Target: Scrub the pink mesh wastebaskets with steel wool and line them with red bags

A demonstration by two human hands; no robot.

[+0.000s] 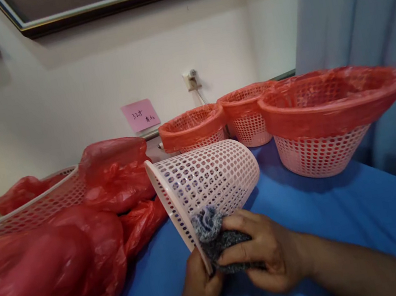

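Note:
A pale pink perforated plastic wastebasket lies tipped on its side over the blue-covered table, its open mouth facing left. At the lower part of the rim, my left hand grips the edge, partly hidden behind it. My right hand is closed around a dark grey cloth and presses it against the basket's outside near the rim. Part of the cloth bunches up above my fingers.
Three red-lined baskets stand behind and right: a left one, a middle one and a large one. Red plastic bags heap at left beside another basket. A pink note and socket are on the wall.

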